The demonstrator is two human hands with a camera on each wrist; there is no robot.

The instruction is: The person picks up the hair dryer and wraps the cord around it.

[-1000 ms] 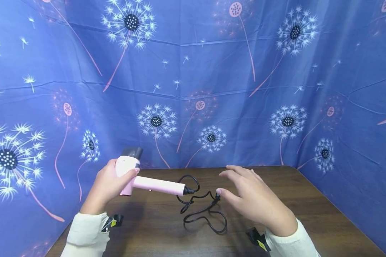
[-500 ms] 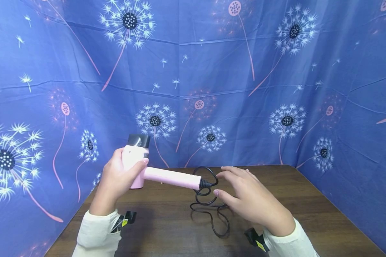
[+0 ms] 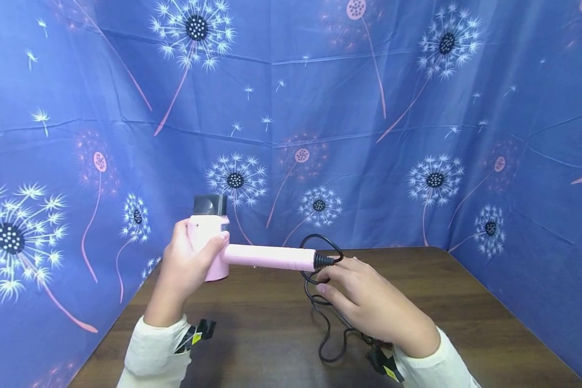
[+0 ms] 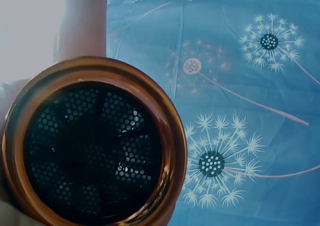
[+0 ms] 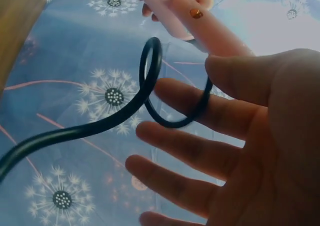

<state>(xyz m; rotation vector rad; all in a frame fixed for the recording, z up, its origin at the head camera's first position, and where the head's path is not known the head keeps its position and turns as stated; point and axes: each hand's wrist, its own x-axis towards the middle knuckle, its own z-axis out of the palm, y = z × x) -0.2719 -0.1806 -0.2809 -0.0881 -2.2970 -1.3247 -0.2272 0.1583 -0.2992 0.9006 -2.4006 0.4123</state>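
Observation:
My left hand (image 3: 181, 272) grips a pink hair dryer (image 3: 271, 257) by its head, thumb across the body, above the table. The dryer's black nozzle (image 3: 210, 205) points away toward the back, and its handle extends to the right. In the left wrist view, the round air intake (image 4: 95, 151) with its copper ring faces the camera. Beside the handle's end is my right hand (image 3: 371, 304), fingers spread and relaxed. A black cord (image 5: 80, 132) loops in front of its fingers in the right wrist view; lower down, the cord hangs toward the table, partly hidden by this hand.
The brown wooden table (image 3: 267, 334) lies under both hands. A blue curtain (image 3: 359, 161) with a dandelion print surrounds it at the back and sides. Black camera mounts are strapped at both wrists.
My left hand has carried the hair dryer rightward and up, bringing the handle level and close to the right hand. The cord rose with it; the right hand stayed nearly in place.

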